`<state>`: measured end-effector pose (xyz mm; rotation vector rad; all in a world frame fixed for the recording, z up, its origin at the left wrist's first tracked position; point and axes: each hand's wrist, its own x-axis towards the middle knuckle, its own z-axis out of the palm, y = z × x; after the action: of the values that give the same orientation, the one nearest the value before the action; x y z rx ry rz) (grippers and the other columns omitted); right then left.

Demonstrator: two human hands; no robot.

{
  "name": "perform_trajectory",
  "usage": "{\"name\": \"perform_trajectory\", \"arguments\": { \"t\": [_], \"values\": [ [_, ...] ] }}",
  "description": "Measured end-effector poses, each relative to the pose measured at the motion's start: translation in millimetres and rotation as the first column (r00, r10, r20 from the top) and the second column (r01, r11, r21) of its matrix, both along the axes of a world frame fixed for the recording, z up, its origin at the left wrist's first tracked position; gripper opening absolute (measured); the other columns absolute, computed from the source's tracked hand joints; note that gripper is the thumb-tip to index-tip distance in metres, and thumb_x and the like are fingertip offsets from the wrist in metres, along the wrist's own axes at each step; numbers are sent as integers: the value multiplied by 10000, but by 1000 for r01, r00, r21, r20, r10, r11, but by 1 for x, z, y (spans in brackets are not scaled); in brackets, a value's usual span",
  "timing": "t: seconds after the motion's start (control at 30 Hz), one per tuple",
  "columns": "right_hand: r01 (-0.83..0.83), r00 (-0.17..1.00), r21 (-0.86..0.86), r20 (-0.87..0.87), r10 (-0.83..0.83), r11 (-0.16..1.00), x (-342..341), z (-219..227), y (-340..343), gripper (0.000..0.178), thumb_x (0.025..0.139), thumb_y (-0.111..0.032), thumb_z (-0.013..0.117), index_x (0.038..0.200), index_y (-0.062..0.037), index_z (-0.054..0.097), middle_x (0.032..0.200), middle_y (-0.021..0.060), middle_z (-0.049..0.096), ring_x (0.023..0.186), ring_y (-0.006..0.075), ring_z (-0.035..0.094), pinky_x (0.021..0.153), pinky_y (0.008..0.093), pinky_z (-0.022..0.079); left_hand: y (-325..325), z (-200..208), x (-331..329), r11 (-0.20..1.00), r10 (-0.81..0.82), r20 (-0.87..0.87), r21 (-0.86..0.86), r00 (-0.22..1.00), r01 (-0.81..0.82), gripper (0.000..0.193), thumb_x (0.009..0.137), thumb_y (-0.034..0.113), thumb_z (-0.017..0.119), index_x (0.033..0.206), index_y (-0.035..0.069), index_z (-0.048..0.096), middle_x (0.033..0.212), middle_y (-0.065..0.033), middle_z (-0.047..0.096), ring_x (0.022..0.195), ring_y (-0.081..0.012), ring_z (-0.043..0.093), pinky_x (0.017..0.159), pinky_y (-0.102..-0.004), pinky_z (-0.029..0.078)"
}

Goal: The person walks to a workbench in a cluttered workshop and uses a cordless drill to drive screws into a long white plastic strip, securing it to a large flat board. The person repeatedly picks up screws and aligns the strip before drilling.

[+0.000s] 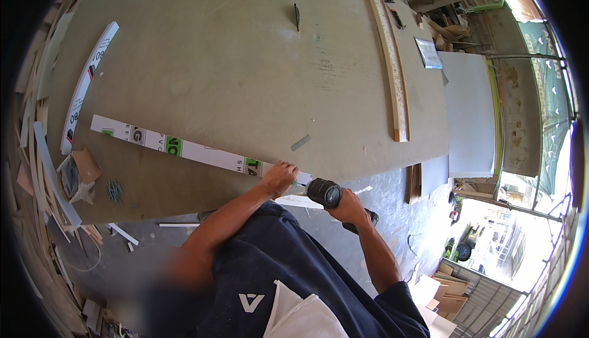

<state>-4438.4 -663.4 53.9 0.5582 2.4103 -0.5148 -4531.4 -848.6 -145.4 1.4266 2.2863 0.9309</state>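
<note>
A long white printed strip with green and black patches lies slantwise along the near side of the big board-topped table. My left hand is closed over the strip close to its right end. In my right hand is a black cordless drill, its front end pointing left at the strip's right end. The tip of the drill is too small to make out clearly. A small grey flat piece lies on the table just beyond my hands.
Another printed white strip lies at the left edge, with an opened box and loose screws nearby. A long pale-topped wooden strip runs along the right. A dark slim tool lies far back. Boards stand beyond the right edge.
</note>
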Motion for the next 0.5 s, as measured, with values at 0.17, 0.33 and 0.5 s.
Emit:
{"name": "perform_trajectory", "arguments": {
  "t": [0.17,0.33,0.5],
  "values": [
    [-9,1000,24,-1,9,1000,5,-10,4,306,704,-184,796,955,-19,739,867,218,741,864,393,730,777,450,580,0,10,-3,998,-17,12,-55,1000,17,373,767,98,745,1099,14,598,1090,-177,687,1072,-335,648,960,-421,469],
    [-30,1000,20,7,30,999,5,-15,6,306,705,-187,796,956,-22,740,872,215,744,868,394,730,781,451,579,0,10,-4,999,0,-2,-41,1000,0,358,764,88,739,1085,16,595,1060,-174,693,1040,-340,654,938,-426,477],
    [-31,999,34,15,31,999,6,-20,9,300,708,-191,794,953,-28,741,874,215,744,873,398,729,788,458,579,-1,15,-6,1000,-10,-13,-11,1000,9,231,817,34,633,1044,6,602,1000,-193,699,963,-345,675,890,-429,496]
  ]
}}
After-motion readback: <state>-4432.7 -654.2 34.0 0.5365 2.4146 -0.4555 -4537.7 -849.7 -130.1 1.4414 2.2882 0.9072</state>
